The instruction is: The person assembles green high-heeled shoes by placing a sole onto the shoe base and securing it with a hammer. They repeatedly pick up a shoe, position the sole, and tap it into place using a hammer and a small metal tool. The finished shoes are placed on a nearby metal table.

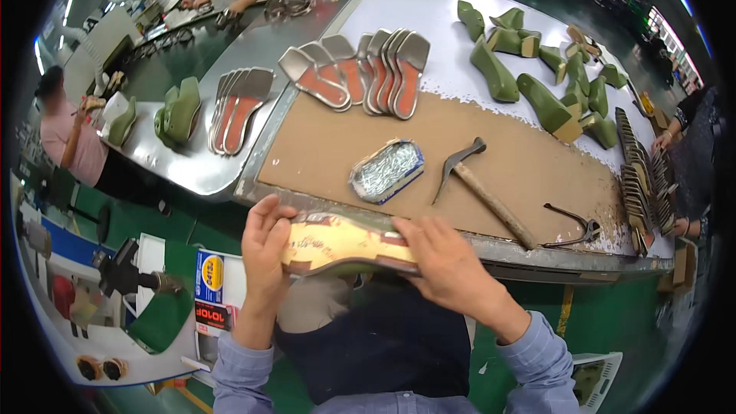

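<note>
Between my two hands is a green shoe last (349, 268), lying sideways with a yellowish insole (345, 244) against its upturned bottom. My left hand (267, 249) grips the left end, fingers curled round it. My right hand (445, 257) clasps the right end from above. Just beyond, on the brown worktop (307, 153), sits a small box of nails (387, 171). To its right lies a hammer (491, 199) with a wooden handle and a curved head. Pincers (575, 228) rest near the table's front right.
Orange-and-grey insoles (399, 73) stand in a row at the back, with more insoles (241, 107) on the metal table. Many green lasts (494, 69) lie far right. A stack of dark pieces (640, 176) lines the right edge, beside a co-worker (694, 153). Other people work at far left.
</note>
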A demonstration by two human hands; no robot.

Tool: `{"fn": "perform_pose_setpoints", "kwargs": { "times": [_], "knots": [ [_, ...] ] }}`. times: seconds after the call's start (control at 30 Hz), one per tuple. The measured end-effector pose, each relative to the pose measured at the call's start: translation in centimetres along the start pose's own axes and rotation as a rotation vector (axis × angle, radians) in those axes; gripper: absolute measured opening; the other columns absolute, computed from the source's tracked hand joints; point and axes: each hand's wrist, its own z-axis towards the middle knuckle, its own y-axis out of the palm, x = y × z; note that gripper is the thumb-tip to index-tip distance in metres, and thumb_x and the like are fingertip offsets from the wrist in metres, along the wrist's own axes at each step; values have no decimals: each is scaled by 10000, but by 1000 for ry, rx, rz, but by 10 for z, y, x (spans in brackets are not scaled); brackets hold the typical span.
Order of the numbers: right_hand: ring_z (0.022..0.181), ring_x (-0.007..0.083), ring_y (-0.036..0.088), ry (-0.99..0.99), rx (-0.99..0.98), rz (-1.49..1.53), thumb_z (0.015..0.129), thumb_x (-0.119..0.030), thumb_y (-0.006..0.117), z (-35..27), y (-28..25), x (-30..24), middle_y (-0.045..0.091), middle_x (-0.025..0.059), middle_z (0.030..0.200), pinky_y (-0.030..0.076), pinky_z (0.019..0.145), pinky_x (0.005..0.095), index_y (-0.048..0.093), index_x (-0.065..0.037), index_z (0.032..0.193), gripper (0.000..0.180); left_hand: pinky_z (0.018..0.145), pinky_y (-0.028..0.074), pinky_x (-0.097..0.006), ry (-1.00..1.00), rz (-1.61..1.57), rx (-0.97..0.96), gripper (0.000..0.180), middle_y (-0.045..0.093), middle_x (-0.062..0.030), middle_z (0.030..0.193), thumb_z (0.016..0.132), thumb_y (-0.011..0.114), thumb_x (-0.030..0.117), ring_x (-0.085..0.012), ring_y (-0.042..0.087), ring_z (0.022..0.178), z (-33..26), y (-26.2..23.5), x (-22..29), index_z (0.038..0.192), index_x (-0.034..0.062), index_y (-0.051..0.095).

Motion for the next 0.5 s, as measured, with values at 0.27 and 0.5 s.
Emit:
{"fn": "perform_pose_setpoints", "kwargs": {
  "times": [0.27,0.5],
  "knots": [
    [993,391,589,-27,26,-4,776,-18,631,-1,53,20,590,202,1073,505,845,469,505,60,1281,526,878,560,-315,161,581,-194,374,670,-108,1119,892,466,-65,-177,671,996,25,-32,-4,1245,-28,585],
    [1032,406,576,-15,6,-38,724,-94,775,-1,40,11,573,218,1088,489,869,477,485,15,1309,662,807,570,-428,297,1700,-862,251,754,-168,922,820,701,189,-330,722,834,162,106,-38,1035,86,780]
  ]
}}
